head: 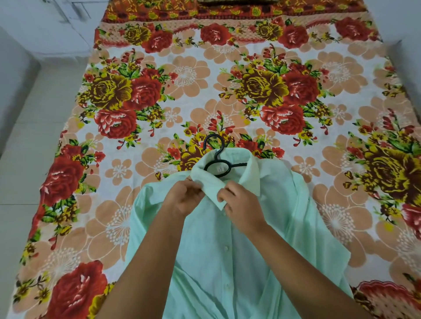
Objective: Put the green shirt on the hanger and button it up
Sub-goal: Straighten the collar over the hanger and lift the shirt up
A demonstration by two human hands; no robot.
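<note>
The pale green shirt (227, 261) lies front-up on the bed with its collar toward the far side. A black hanger (215, 157) sits inside the neck, its hook sticking out past the collar. My left hand (182, 198) pinches the left collar edge just below the neck. Opposite it, my right hand (241, 202) pinches the right collar point. The two hands nearly meet at the top of the placket. Small white buttons run down the shirt front between my forearms. The top button is hidden by my fingers.
A floral bedsheet (182, 91) in red, yellow and peach covers the whole bed. White floor tiles (34, 136) run along the left side and a pale wall (405, 34) borders the right. A dark patterned item (237, 2) lies at the far end.
</note>
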